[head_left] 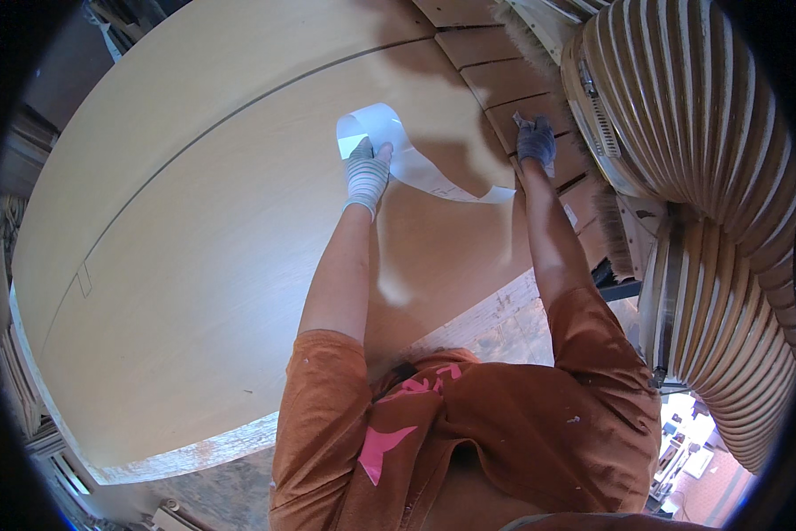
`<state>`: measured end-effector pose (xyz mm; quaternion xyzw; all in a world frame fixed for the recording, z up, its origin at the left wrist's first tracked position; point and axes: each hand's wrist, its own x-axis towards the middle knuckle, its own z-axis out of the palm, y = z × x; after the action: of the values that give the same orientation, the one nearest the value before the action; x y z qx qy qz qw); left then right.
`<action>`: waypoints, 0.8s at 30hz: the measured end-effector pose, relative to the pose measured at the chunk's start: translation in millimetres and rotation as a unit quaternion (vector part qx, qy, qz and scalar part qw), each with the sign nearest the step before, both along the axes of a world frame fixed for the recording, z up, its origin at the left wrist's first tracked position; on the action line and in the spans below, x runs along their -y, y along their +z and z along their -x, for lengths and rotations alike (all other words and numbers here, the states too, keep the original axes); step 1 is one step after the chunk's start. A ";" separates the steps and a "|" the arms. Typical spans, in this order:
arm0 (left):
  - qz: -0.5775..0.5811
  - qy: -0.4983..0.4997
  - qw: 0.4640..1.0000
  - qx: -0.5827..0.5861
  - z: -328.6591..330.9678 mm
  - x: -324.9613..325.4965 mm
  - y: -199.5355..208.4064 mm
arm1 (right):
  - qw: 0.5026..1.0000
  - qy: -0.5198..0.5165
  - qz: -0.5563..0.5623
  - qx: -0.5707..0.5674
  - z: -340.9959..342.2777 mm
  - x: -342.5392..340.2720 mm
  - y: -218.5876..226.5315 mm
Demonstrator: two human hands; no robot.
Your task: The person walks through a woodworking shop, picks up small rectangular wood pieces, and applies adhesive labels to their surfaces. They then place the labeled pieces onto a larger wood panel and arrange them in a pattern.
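Note:
My left hand (pixel 368 175), in a grey-and-white striped glove, is closed on a curling strip of white paper labels (pixel 429 177). The strip loops up over the fingers and trails off to the right above a large tan board (pixel 194 257). On the right, my right hand (pixel 537 142) wears a dark grey glove and reaches down to the cut brown panels (pixel 499 84). Its fingers look drawn together. A small pale scrap shows by the fingertips, but whether they grip it is unclear.
Thick ribbed hoses (pixel 672 97) rise at the right, beside a bristle brush strip (pixel 612 234) along the panels. A long dark cut line curves across the board. Under its near edge lies a pale, worn surface (pixel 194 456). A small white label (pixel 570 215) lies near my right forearm.

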<state>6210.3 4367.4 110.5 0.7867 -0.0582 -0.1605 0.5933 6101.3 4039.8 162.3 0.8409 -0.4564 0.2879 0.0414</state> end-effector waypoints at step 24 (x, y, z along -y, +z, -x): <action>0.088 -0.012 0.995 -0.043 9.2 -7.6 44.8 | 0.860 0.107 -0.354 0.352 20.3 15.2 10.5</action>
<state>6201.1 4375.0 155.3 0.7228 -0.0560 -0.1956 0.6604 6081.0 4024.6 172.8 0.6849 -0.4191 0.3869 -0.4533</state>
